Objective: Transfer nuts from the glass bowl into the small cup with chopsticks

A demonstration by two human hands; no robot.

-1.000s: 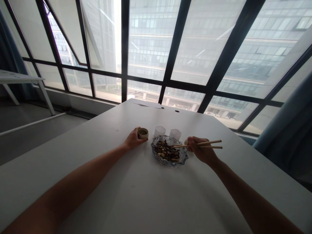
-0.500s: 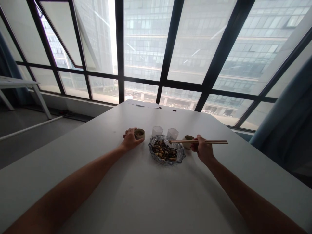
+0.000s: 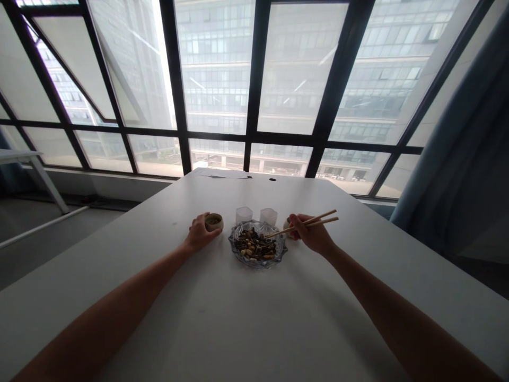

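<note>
My left hand (image 3: pixel 201 233) is wrapped round the side of a small round cup (image 3: pixel 215 223) on the white table, with some bits inside it. Between my hands stands a scalloped glass bowl (image 3: pixel 280 253) of dark seeds and paler nuts (image 3: pixel 254 245). In my right hand (image 3: pixel 312 232) is a pair of chopsticks (image 3: pixel 323 218), their tips down among the seeds at the bowl's right half. A second small cup (image 3: pixel 287 227) is mostly hidden behind my right fingers. Whether the tips pinch a seed is too small to tell.
Two translucent plastic cups (image 3: pixel 244 215) stand just behind the glass bowl. White paper sheets (image 3: pixel 220 173) lie at the table's far edge, near dark round spots (image 3: pixel 272 179). Windows rise beyond, a blue curtain (image 3: pixel 441 143) hangs at right, and another table (image 3: pixel 24 155) stands left.
The chopstick tips have dropped from above the bowl's rim into the seeds, and the sticks now slant instead of lying level. My left hand stays on its cup. The view has turned slightly right.
</note>
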